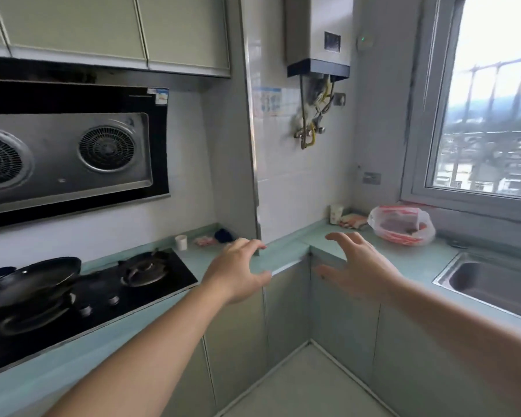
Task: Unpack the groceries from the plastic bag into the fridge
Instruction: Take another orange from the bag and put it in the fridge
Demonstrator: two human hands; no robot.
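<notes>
A clear plastic bag with red print lies on the pale green counter in the far right corner under the window, with dark and red contents showing through. My left hand hovers over the counter's inner corner, fingers spread and relaxed, holding nothing. My right hand is stretched out in the air, fingers spread, a short way to the left of the bag and apart from it. No fridge is in view.
A steel sink is set into the counter at right. A black gas hob with a wok is at left under a range hood. A paper cup, small packets and a white cup stand by the wall.
</notes>
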